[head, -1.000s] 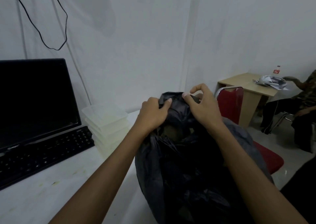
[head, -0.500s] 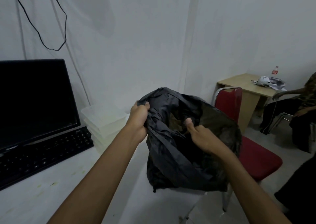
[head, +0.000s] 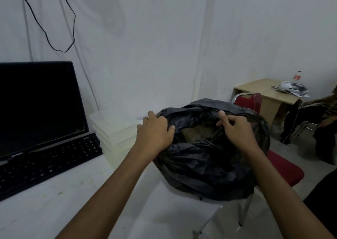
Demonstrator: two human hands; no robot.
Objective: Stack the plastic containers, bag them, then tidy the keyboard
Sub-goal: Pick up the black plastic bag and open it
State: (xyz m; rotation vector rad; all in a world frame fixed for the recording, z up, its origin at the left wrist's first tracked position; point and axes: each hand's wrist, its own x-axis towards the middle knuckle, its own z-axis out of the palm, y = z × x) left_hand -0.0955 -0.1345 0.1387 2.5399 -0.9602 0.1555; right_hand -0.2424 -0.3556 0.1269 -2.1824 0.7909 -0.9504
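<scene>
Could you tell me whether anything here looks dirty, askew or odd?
Yes: yellowish stains mark the white table below the keyboard, and the keyboard sits at a slant. The container stack looks tidy.

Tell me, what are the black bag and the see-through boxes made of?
Bag: looks like thin plastic film, slightly shiny; it crumples into soft folds where both hands grip it. Boxes: probably stiff plastic, cloudy and see-through, with straight edges that keep their shape in the stack.
</scene>
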